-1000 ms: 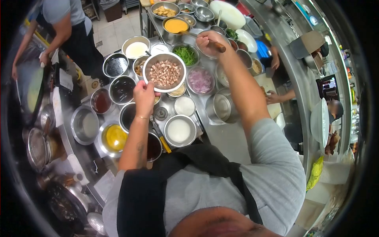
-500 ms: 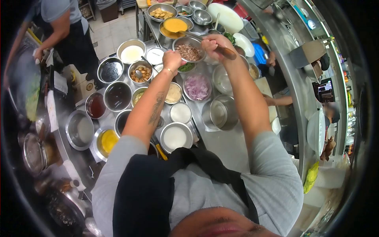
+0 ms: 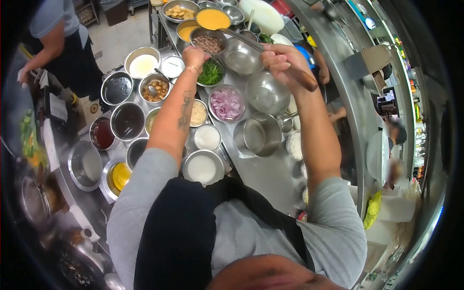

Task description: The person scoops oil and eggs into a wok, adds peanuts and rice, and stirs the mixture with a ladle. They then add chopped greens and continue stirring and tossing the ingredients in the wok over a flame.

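meat bowl [image 3: 208, 43]: steel bowl of chopped brown meat, at the far end of the bowl cluster, just beyond the greens bowl [image 3: 210, 73] and beside an empty steel bowl [image 3: 240, 57]. Cannot tell whether it rests on anything or is held clear.
left hand [image 3: 195, 57]: arm at full reach, fingers closed on the bowl's near rim; bowl sits just past the fingertips.
right hand [image 3: 279, 63]: wrapped around the wooden handle of a ladle [image 3: 244, 42]; the metal shaft runs forward past the meat bowl's right side towards the orange sauce bowl [image 3: 212, 19]. Scoop end not clear.
relation: meat bowl lies left of the right hand, apart from it; only the left hand touches it.
handling, my read: one-sided rim grip at full stretch, so hold the bowl level and low over its neighbours, and mind the ladle shaft crossing close by.
around: red onion bowl [image 3: 226, 104] nearer in, sauces and white bowls across the steel surface [image 3: 270, 174].
other person [image 3: 53, 43]: working far left, well apart.
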